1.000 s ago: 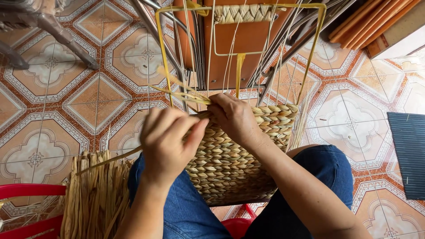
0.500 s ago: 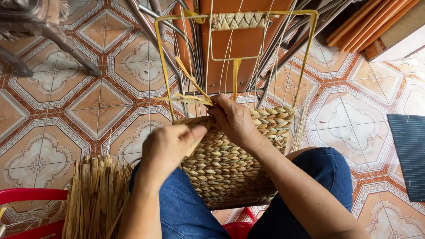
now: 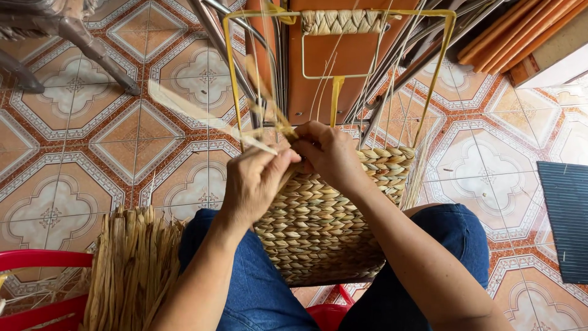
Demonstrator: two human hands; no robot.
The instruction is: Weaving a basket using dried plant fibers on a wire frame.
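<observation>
Basically one view, head camera looking down at the lap.

Half-woven basket of pale dried straw (image 3: 318, 227) sits between the knees on blue jeans, built on a yellow wire frame (image 3: 231, 73) that rises away from the person toward the top edge of the view. Woven part ends in a rim running left-right, right under both hands.

Left hand (image 3: 254, 181): fingers curled, closed on a flat pale straw strand (image 3: 202, 119). Strand's long axis runs diagonally, from the fingertips up and left over the tiled floor, free end blurred. It lies out to the left of the frame's left upright, so the left hand is the nearer one and has it.

Right hand (image 3: 327, 153): closed at the rim, just beside the left hand, fingertips touching or nearly so. It seems to pinch the weave near the left upright; exactly what is under the fingers I cannot tell.

Thin uprights (image 3: 367, 79) stand above the rim, inside the frame.

Around it: bundle of loose dried straw (image 3: 131, 270) at the left knee, resting on a red plastic rim (image 3: 37, 260); patterned orange-and-white floor tiles (image 3: 104, 147); dark ribbed panel (image 3: 566, 220) at the right edge.
</observation>
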